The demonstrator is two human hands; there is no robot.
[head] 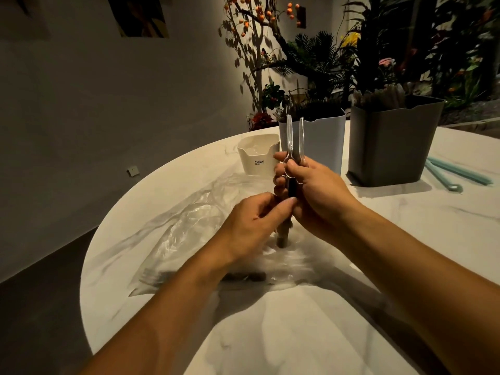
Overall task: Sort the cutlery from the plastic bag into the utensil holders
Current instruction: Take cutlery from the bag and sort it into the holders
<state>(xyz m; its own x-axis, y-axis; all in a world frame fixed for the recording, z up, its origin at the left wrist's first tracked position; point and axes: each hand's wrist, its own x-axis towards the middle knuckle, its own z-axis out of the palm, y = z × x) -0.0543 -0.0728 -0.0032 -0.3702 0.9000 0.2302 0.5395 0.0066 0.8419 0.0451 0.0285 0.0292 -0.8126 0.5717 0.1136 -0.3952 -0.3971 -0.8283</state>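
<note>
Head view: I am holding a small bundle of cutlery upright over the middle of the table. My right hand (311,190) is grasping it, fingers curled round two clear plastic pieces (295,139) whose handles are sticking up toward 12 o'clock, plus a dark-handled piece (291,189) running down through the fist. My left hand (257,226) is pinching the lower part of that dark piece, thumb and forefinger closed on it at about 7 o'clock from the right hand. Whether the clear pieces are spoons or forks I cannot tell with certainty.

The plastic bag (194,234) is lying crumpled and flat on the marble table (297,334) beneath both hands, spreading toward 9 o'clock. More dark items (243,276) are showing through it at 6 o'clock, partly hidden by my left forearm.

Holders, from the bundle: white low holder (257,161) at 11 o'clock, light grey holder (324,142) at 12 o'clock just behind the clear handles, dark grey holder (392,144) at 2 o'clock with pale utensils in it. Pale blue straws (457,171) are lying on the table at 3 o'clock.

Judgement: I am in the separating step, splitting a mixed handful by type. The next move calls for drawing the dark piece free with the left hand while the right keeps the clear pair, then dropping each into its matching holder. Task is partly done; the bag is not empty.
</note>
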